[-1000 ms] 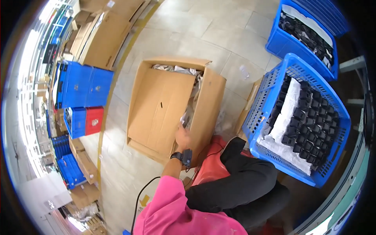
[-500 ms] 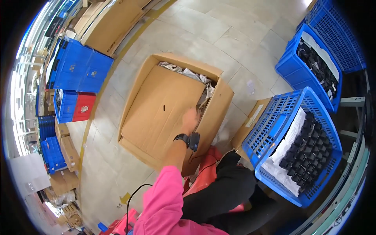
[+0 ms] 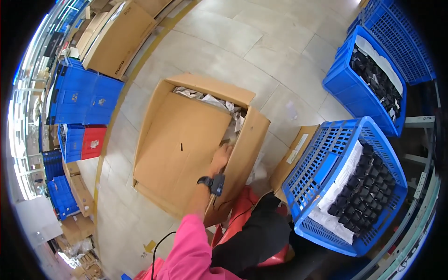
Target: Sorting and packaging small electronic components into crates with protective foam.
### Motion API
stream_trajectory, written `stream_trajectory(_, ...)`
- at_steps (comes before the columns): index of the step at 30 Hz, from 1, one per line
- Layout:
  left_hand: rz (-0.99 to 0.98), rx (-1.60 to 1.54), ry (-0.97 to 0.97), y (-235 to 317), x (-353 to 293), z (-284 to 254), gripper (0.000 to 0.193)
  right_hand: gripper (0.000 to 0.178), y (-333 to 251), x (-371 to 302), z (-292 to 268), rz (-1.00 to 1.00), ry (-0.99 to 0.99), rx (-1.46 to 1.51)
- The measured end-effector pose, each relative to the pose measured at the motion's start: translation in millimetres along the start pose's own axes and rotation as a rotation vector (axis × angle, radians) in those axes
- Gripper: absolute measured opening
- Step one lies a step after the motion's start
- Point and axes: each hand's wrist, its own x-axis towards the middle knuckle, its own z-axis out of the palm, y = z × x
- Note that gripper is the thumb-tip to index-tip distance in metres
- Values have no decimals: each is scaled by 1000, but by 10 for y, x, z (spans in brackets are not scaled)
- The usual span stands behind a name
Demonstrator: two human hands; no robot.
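Observation:
A large open cardboard box [image 3: 247, 149] sits on the floor in front of me. A flat brown cardboard sheet [image 3: 182, 126] with a small dark slot covers most of its inside. Crumpled paper [image 3: 210, 100] shows along the far side and at the far right corner. My left hand [image 3: 221, 157], below a dark watch [image 3: 212, 183] and a pink sleeve, reaches in at the sheet's right edge, beside the box's right wall. Its fingers are curled and point down there; whatever they hold, if anything, is hidden. My right hand is out of the picture.
Right of the box stands a tilted blue basket [image 3: 322, 163] with black moulded parts [image 3: 366, 191] and white padding. Another blue crate [image 3: 343, 74] of black parts lies beyond. Blue crates [image 3: 84, 95], a red bin [image 3: 93, 141] and cartons line the left. A red seat [image 3: 240, 205] is by my legs.
The whole view has shifted, so the box appears lower and further left. My left hand has moved slightly nearer to me along the sheet's edge, and its fingers show less blurred.

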Motion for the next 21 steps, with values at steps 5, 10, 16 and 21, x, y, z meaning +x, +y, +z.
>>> stream_trajectory(5, -176, 54, 142, 716, -150, -268, 58, 98, 371, 73, 437, -338, 290, 397)
stream_trajectory(10, -118, 660, 514, 506, -555, -1264, 77, 96, 735, 127, 644, -48, 92, -96)
stream_trajectory(16, -146, 568, -224, -115, -743, -843, 41, 80, -294, -52, -359, 0, 38, -69)
stream_trajectory(21, -111, 683, -200, -706, -823, -328, 42, 47, 97, -4, 101, -346, 521, -290)
